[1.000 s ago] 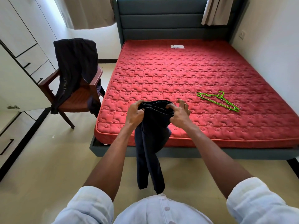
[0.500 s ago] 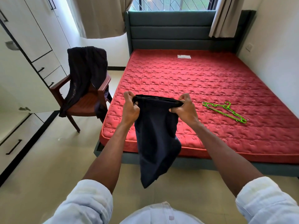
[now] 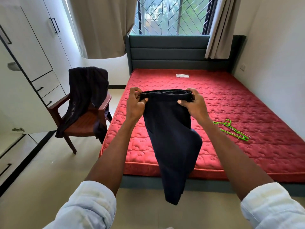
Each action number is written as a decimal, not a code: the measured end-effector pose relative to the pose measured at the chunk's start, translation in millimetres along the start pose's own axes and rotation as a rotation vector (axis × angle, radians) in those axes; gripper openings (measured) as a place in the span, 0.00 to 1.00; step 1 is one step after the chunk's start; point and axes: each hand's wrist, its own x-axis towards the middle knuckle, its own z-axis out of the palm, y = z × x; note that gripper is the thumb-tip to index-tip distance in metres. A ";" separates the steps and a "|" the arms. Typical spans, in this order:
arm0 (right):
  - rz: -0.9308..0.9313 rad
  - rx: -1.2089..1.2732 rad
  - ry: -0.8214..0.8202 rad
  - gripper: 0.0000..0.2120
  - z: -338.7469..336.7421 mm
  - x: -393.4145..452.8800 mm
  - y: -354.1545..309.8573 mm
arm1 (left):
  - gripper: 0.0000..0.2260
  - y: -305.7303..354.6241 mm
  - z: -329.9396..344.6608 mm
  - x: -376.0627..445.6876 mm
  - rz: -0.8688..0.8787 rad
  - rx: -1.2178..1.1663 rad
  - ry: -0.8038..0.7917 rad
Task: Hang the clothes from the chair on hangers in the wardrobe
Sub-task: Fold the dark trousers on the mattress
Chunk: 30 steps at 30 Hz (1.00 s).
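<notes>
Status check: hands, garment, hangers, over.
Left hand and right hand both grip dark trousers by the waistband, held up over bed edge. Green hangers on mattress, untouched. Dark garment on chair.

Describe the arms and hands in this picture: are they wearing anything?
These are a person's two arms. Each sleeve, the left sleeve and right sleeve, is pale white fabric, pushed up so the forearms are bare. The left hand and right hand wear no gloves; no rings or watch are visible.
</notes>
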 end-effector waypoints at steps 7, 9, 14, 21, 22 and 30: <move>0.173 -0.203 -0.289 0.23 -32.9 28.0 -22.1 | 0.16 16.4 10.9 29.0 -0.042 -0.104 -0.021; 0.151 -0.180 -0.256 0.22 -37.3 31.5 -22.6 | 0.15 25.7 10.6 40.5 -0.041 -0.115 -0.023; 0.132 0.250 0.019 0.17 -30.5 31.4 -29.4 | 0.14 51.1 17.6 66.3 0.004 -0.118 -0.060; 0.178 0.367 0.100 0.18 -65.5 67.1 -39.8 | 0.17 82.6 47.5 102.4 -0.029 -0.106 -0.144; 0.163 0.340 0.113 0.18 -78.4 78.3 -41.7 | 0.18 90.5 58.2 107.1 -0.013 -0.109 -0.149; 0.162 0.179 0.194 0.14 -199.3 180.8 -53.9 | 0.15 166.5 187.4 146.7 0.106 -0.124 -0.114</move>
